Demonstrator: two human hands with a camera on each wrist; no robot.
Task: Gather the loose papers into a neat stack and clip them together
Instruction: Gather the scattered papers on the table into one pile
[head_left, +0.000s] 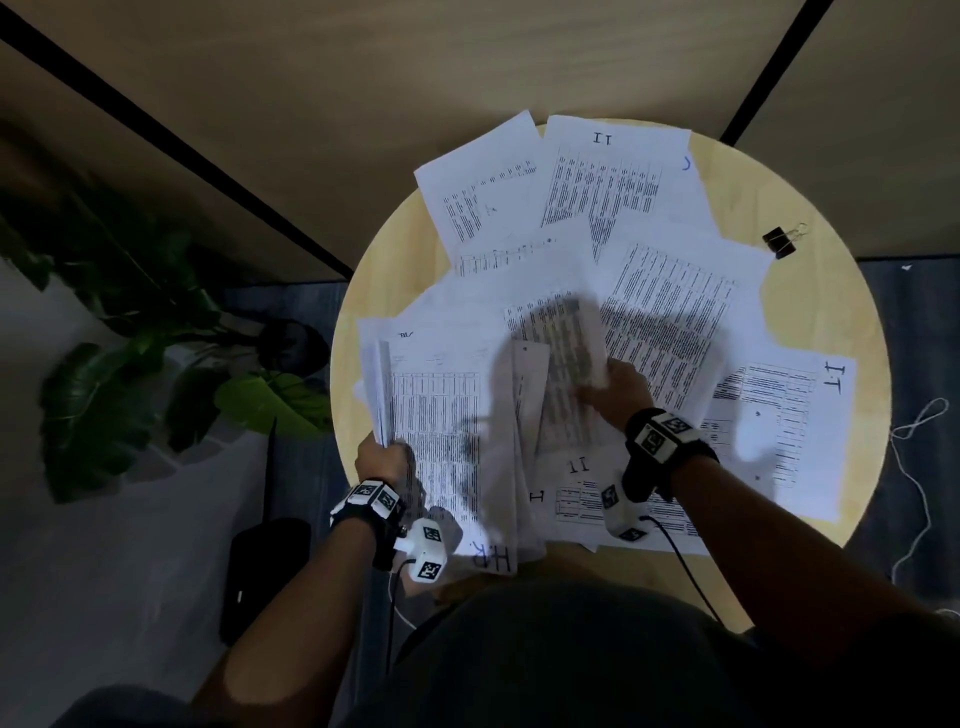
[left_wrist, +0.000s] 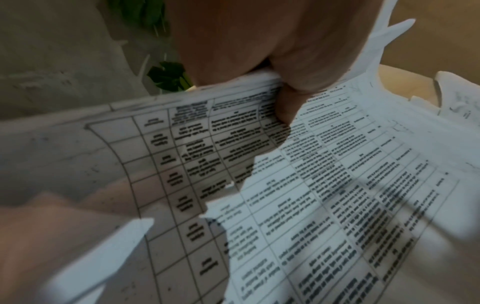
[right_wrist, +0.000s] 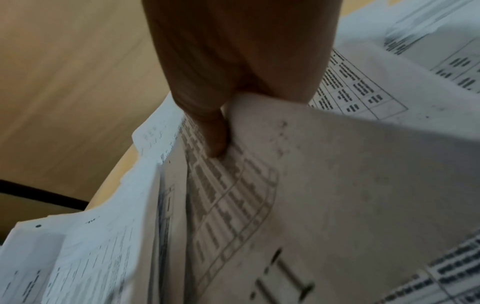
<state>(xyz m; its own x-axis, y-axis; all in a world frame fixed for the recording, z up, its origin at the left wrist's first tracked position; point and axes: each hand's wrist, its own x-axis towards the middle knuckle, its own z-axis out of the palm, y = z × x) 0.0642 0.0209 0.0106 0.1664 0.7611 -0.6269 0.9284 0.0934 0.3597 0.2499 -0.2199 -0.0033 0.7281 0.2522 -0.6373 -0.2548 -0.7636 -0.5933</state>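
Round table (head_left: 810, 332): loose papers (head_left: 618, 182) fanned across most of it, several overhanging the near and right edges. Binder clip (head_left: 780, 241) on bare wood at far right (apart from the sheets). Left hand (head_left: 382, 457) grips a gathered sheaf (head_left: 378, 395) at the left rim; right hand (head_left: 621, 387) pinches one lifted sheet (head_left: 563, 364) mid-table. Potted plant (head_left: 156, 332) stands close left.

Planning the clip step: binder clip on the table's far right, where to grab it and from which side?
Pinch the binder clip by its two wire handles, which stick out toward the far right. Come from above on that side; it lies flat, apart from the papers, so nothing crowds it.
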